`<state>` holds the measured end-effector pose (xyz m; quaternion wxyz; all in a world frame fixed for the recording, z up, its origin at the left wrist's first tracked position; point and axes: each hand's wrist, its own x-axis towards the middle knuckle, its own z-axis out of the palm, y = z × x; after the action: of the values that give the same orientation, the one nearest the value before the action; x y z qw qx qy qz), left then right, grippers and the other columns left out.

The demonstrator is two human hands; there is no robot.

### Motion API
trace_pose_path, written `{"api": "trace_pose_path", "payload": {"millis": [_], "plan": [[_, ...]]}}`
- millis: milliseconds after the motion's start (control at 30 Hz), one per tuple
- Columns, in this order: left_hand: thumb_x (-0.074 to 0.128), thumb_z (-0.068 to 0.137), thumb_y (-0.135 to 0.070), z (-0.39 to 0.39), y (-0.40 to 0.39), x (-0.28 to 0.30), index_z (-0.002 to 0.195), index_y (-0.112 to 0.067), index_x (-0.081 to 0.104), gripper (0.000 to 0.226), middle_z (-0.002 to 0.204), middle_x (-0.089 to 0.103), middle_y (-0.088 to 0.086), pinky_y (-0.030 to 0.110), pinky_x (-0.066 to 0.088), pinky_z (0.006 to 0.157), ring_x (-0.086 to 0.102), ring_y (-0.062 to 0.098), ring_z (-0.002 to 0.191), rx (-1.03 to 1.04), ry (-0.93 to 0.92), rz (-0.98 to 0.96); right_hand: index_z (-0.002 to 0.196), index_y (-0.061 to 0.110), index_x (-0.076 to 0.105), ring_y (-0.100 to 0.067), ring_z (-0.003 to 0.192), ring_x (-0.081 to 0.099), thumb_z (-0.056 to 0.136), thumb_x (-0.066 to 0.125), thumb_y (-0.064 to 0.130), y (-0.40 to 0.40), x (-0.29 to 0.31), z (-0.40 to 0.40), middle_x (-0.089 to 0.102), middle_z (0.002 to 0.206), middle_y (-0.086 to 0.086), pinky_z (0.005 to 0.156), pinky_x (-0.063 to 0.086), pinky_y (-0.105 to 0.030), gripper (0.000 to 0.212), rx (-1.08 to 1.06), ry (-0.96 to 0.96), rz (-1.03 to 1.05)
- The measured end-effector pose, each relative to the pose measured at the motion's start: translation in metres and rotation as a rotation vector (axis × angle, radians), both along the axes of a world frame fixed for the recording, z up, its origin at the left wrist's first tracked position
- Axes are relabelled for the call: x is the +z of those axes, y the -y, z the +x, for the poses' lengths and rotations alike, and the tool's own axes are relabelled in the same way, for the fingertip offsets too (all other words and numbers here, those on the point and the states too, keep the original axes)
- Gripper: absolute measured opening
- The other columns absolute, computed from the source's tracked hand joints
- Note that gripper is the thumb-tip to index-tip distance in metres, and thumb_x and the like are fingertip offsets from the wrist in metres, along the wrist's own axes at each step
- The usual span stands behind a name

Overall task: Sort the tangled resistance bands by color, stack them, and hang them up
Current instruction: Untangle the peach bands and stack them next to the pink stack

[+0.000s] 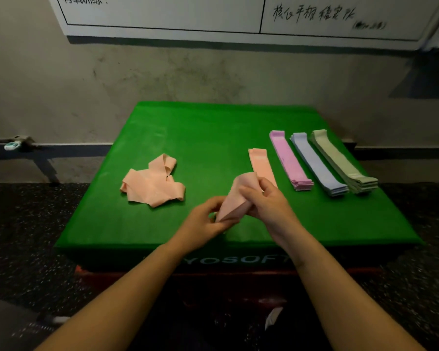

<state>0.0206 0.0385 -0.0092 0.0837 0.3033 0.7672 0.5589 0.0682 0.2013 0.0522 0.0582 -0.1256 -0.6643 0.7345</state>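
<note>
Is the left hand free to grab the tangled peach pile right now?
Probably not yet: the left hand and right hand both grip a peach band. The path to the pile looks unobstructed.

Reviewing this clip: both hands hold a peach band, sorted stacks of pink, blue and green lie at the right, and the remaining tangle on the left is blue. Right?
Not quite. The head view shows the tangle on the left is peach, not blue. The rest holds: left hand and right hand hold a peach band, with pink, blue and green stacks at right.
</note>
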Motion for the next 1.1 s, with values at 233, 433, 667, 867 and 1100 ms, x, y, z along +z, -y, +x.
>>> {"api": "trace_pose_path", "payload": {"millis": [233, 433, 667, 867, 1100], "plan": [[0.072, 0.089, -0.014, 0.036, -0.005, 0.031, 0.108, -0.017, 0.067, 0.019, 0.092, 0.07, 0.004, 0.027, 0.05, 0.075, 0.061, 0.008, 0.08, -0.099, 0.146, 0.014, 0.104, 0.022, 0.063, -0.022, 0.098, 0.069, 0.094, 0.066, 0.024, -0.014, 0.02, 0.04, 0.07, 0.109, -0.007, 0.075, 0.059, -0.033, 0.01, -0.028, 0.009, 0.054], [0.069, 0.086, -0.037, 0.066, -0.006, 0.05, 0.107, -0.024, 0.07, 0.024, 0.082, 0.069, -0.004, 0.031, 0.05, 0.066, 0.061, 0.013, 0.071, -0.217, 0.185, -0.106, 0.105, 0.019, 0.063, -0.027, 0.098, 0.071, 0.091, 0.07, 0.029, -0.027, 0.027, 0.074, 0.071, 0.108, -0.008, 0.087, 0.059, -0.045, 0.018, -0.045, 0.004, 0.006], [0.059, 0.099, -0.018, 0.088, -0.003, 0.062, 0.118, -0.015, 0.071, 0.023, 0.111, 0.075, -0.004, 0.02, 0.052, 0.09, 0.067, 0.006, 0.104, -0.152, 0.173, -0.092, 0.091, 0.023, 0.071, -0.027, 0.09, 0.065, 0.09, 0.071, 0.027, -0.046, 0.033, 0.107, 0.072, 0.095, -0.004, 0.085, 0.053, -0.043, 0.004, -0.162, -0.04, -0.031], [0.064, 0.094, -0.019, 0.102, -0.002, 0.065, 0.096, -0.018, 0.074, 0.01, 0.091, 0.076, -0.004, 0.019, 0.051, 0.08, 0.069, 0.008, 0.087, -0.016, 0.205, -0.022, 0.094, 0.02, 0.07, -0.023, 0.085, 0.066, 0.092, 0.068, 0.025, -0.057, 0.037, 0.129, 0.073, 0.093, -0.004, 0.08, 0.054, -0.04, 0.005, -0.165, -0.041, -0.07], [0.058, 0.097, -0.02, 0.121, -0.009, 0.08, 0.096, -0.013, 0.068, 0.012, 0.09, 0.072, 0.001, 0.03, 0.053, 0.082, 0.066, 0.015, 0.086, 0.055, 0.335, 0.152, 0.112, 0.029, 0.058, -0.009, 0.077, 0.059, 0.097, 0.059, 0.017, -0.055, 0.034, 0.152, 0.064, 0.094, 0.003, 0.062, 0.039, -0.024, 0.019, -0.131, -0.063, 0.092]]}}
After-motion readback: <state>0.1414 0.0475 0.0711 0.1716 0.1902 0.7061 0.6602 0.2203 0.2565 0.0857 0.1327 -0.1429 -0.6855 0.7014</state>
